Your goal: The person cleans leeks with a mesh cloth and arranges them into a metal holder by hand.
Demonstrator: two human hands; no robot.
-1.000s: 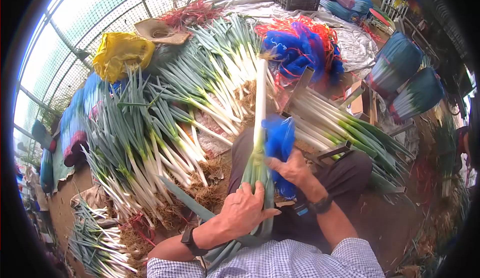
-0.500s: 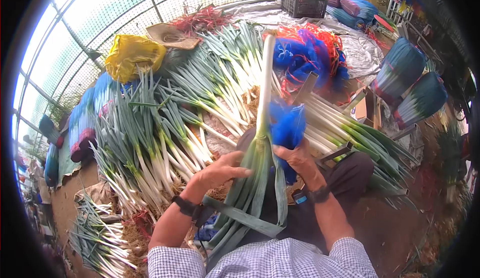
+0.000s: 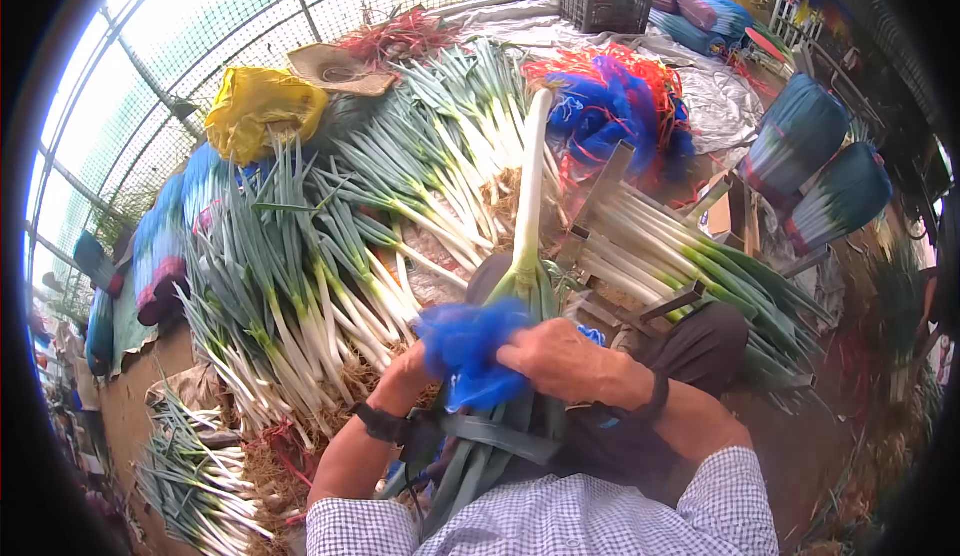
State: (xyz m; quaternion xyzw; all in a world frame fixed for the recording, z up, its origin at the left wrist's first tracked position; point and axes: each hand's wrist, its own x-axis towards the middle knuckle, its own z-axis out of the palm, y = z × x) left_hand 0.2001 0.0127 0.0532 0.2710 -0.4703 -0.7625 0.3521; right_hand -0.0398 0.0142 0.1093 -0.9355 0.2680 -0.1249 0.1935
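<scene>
A bunched blue net is between my two hands, blurred by motion. My right hand pinches its right side. At its left side, my left hand is partly covered by the net, and its fingertips are hidden. One thick leek stands upright behind the net, root end up, its green leaves running down toward my lap beneath the hands. A folded leaf crosses those leaves below the net.
Piles of leeks lie to the left. More leeks rest in a metal frame at the right. Blue nets with red ties, a yellow bag, a straw hat and a black crate are farther back.
My right hand has carried the blue net leftward across the leek's leaves. My left hand, open and apart half a second ago, now meets the net. The leek remains upright.
</scene>
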